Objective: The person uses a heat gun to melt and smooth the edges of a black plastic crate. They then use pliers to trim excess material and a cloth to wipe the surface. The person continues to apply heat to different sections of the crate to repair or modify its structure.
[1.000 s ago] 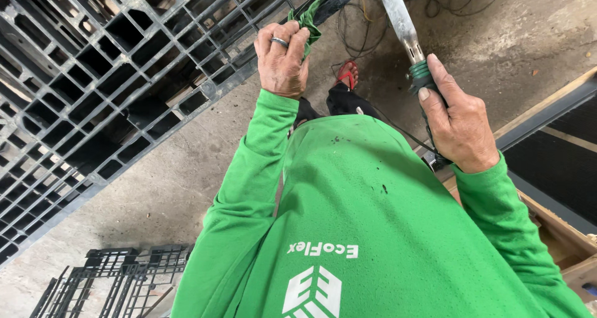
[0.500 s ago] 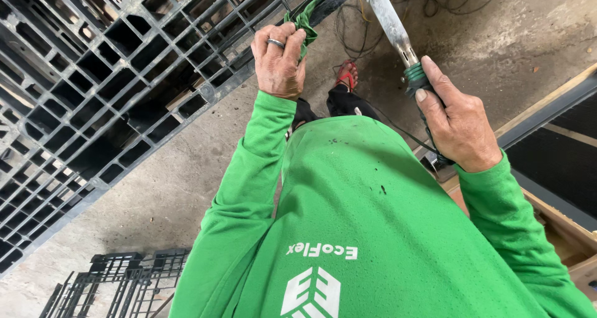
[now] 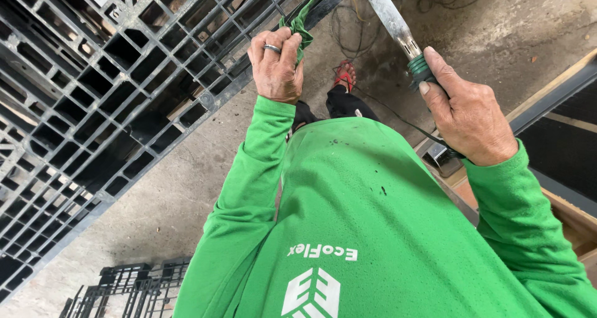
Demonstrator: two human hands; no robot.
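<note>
Beside the black pallet (image 3: 112,106), the left hand (image 3: 277,66) grips a green rag (image 3: 301,21), the right hand (image 3: 466,116) clasps a metal-nosed heat tool (image 3: 398,29).

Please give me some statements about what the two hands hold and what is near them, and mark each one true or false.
1. The left hand grips a green cloth. True.
2. The right hand holds a wooden hammer. False: it holds a metal tool with a green collar.
3. A black plastic pallet stands beside the left hand. True.
4. The left hand wears no ring. False: a ring is on one finger.
5. The person wears a green long-sleeved shirt. True.
</note>
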